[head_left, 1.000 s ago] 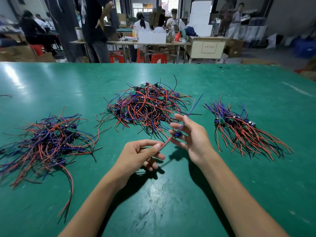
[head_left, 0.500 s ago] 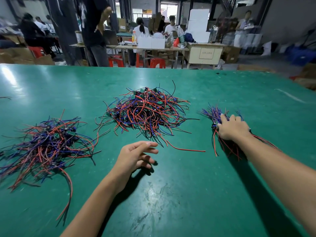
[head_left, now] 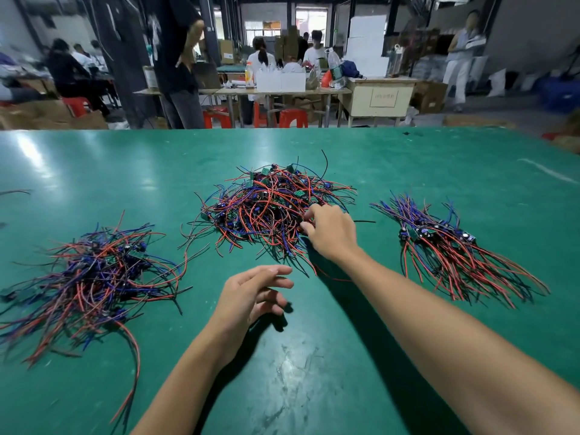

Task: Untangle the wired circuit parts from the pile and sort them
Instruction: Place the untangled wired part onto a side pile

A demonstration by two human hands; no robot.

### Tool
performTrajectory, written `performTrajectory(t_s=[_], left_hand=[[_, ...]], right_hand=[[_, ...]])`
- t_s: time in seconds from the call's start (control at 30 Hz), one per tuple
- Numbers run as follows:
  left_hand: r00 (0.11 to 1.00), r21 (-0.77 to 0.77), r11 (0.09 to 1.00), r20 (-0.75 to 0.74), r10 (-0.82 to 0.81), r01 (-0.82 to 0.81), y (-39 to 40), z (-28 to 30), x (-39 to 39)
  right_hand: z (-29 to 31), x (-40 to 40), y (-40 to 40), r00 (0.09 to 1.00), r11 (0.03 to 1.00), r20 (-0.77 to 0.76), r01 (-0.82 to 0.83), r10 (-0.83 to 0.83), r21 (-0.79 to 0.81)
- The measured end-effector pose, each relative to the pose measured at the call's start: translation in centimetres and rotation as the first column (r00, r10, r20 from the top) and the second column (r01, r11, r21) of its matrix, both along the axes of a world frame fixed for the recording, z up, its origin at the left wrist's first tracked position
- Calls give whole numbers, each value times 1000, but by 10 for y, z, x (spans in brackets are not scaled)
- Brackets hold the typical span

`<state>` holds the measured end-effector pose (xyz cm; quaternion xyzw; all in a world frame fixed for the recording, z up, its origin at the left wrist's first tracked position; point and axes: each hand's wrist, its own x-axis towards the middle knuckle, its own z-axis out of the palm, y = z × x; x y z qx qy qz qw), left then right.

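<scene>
A green table point(head_left: 408, 158) fills the view, with people, red stools and benches beyond its far edge. Three heaps of red, blue and black wire lie across its middle: a loose pile point(head_left: 91, 277) toward the left edge, a tangled pile point(head_left: 266, 208) with small green boards in the centre, and a combed-out bundle point(head_left: 452, 246) toward the right edge. The right hand point(head_left: 329, 230) reaches into the centre pile's right side, fingers curled among the wires; whether it grips any cannot be told. The left hand point(head_left: 251, 296) hovers nearer the near edge, fingers loosely apart, holding nothing.
</scene>
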<state>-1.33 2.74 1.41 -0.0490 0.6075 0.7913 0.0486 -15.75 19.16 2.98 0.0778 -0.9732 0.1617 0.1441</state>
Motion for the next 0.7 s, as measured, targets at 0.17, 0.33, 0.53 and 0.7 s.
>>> performTrajectory(t_s=[0.17,0.33,0.53,0.7], left_hand=[[1000,11,1000,-2,23,-23,0,2,1],[1000,9,1000,2,27,-27,2,2,1],[999,56,997,19,46,-47,7,6,-1],[997,277,959,57,48,-62,4,4,-8]], right_hand=[[-16,3,0,992,999,-118,45,-46,-15],[-15,23,9,973,963,-228,-35,-28,-266],[-19,77,13,979,853,-202,-120,18,-507],[-16,123,-1,945,835,-223,-319,241,-449]])
